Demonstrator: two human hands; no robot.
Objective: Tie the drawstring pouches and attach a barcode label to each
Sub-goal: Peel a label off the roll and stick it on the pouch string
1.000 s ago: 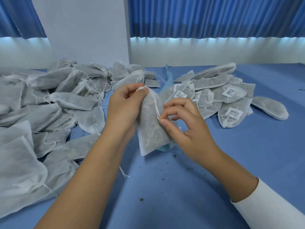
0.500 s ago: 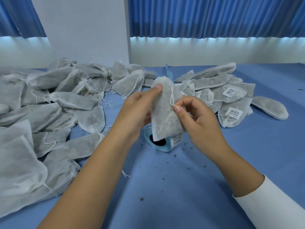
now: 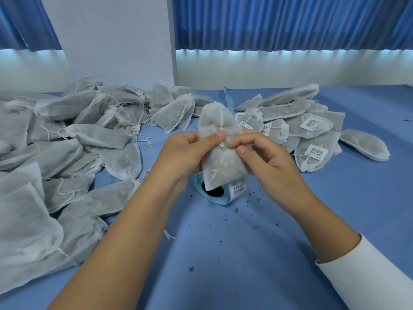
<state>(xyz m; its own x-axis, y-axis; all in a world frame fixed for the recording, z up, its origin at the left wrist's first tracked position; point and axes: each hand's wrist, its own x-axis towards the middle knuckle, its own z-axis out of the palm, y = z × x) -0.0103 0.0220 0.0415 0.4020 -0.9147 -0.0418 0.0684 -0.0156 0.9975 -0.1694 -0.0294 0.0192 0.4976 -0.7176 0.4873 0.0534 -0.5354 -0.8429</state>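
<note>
1. Head view, work surface: a blue table [image 3: 223, 253] runs to a white wall with blue curtains [image 3: 290, 23] above it. A white panel [image 3: 111, 41] stands at the far edge, left of centre.
2. Head view, task item: one grey-white pouch [image 3: 220, 162] is held upright above the table centre, between both hands. Its drawstring [image 3: 221, 121] runs down the front face from the top and ends in a small knot near the fingertips.
3. Head view, left hand [image 3: 185, 153]: it grips the left edge of the pouch. The thumb presses on the front face and the fingers are curled behind it.
4. Head view, right hand [image 3: 268, 159]: it grips the right edge of the pouch with curled fingers and thumb. The index fingertip sits just beside the knot. A white sleeve [image 3: 368, 276] covers the forearm.
5. Head view, label supply: a roll of labels [image 3: 237, 190] on light-blue backing lies on its side on the table, directly below the held pouch and partly hidden by it.
6. Head view, left side: a large pile of pouches [image 3: 67, 153] with loose strings and no visible labels.
7. Head view, right side: a smaller pile of labelled pouches [image 3: 301, 130], one showing a barcode label [image 3: 316, 151].
8. Head view, debris: dark crumbs [image 3: 237, 210] are scattered on the table near the roll.
</note>
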